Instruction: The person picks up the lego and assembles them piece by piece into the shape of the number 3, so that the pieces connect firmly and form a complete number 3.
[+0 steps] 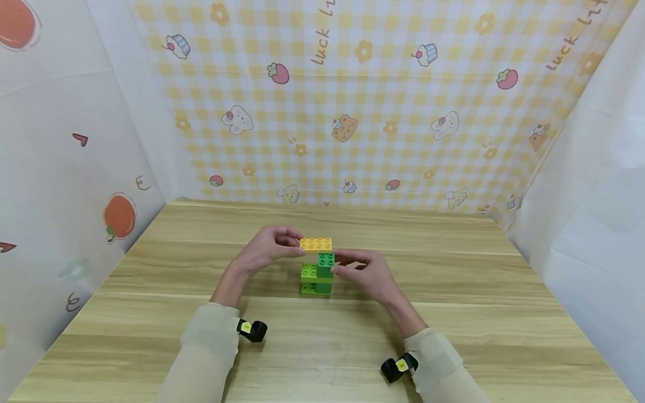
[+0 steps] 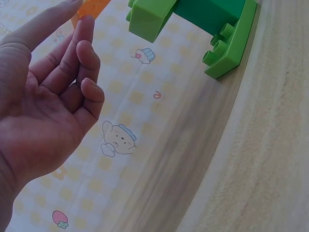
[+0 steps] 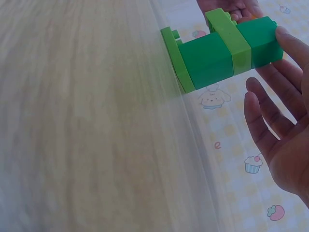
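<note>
A stack of building bricks stands on the table: a lime green base brick, a dark green brick, a lime green brick and an upper dark green brick. My right hand pinches that upper brick between thumb and fingers, also visible in the right wrist view. Just above and behind it, my left hand pinches a yellow brick by its left end. The yellow brick's studs face up; whether it touches the stack I cannot tell. In the left wrist view only part of it shows, looking orange.
The stack rests on a wood-grain table. Behind it hangs a yellow checked cloth, and white cloths stand on the left and right sides. Each sleeve carries a black wrist camera.
</note>
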`<control>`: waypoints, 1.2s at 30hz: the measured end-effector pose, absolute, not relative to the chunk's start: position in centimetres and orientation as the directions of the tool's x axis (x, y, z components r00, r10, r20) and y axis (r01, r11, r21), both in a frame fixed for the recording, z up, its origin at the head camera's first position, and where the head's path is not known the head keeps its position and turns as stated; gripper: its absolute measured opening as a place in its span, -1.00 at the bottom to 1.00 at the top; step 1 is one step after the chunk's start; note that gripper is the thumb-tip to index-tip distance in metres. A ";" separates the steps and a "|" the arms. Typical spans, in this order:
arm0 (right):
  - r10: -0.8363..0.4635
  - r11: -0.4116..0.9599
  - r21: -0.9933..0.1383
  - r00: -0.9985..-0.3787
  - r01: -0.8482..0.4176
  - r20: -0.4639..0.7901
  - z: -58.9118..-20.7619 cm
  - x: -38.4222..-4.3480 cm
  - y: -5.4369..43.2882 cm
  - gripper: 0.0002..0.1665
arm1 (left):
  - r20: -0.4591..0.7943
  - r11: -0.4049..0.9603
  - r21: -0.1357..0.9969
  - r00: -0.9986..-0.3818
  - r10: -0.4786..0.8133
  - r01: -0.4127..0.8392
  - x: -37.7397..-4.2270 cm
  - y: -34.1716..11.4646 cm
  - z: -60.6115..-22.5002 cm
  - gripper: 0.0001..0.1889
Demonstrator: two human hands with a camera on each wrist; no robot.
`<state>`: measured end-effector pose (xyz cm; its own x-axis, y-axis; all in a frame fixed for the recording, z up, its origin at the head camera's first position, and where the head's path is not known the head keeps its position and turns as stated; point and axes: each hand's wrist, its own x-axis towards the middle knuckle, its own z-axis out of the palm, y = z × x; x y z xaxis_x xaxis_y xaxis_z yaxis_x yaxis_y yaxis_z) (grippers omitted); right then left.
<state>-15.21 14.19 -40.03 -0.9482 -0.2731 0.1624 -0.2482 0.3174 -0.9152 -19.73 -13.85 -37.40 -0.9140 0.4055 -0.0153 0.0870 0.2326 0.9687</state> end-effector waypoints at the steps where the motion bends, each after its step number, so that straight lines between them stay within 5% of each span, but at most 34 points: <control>1: -0.272 0.318 -0.915 -0.949 -0.247 0.162 -40.0 -15.2 14.2 -0.62 | -0.013 0.230 0.969 -0.913 0.407 0.088 -19.7 -13.9 -37.4 -0.61; 36: -0.278 0.307 -0.911 -0.942 -0.274 0.190 -39.9 -15.1 14.0 -0.45 | -0.007 0.203 0.973 -0.859 0.512 0.113 -19.2 -13.7 -36.7 -0.68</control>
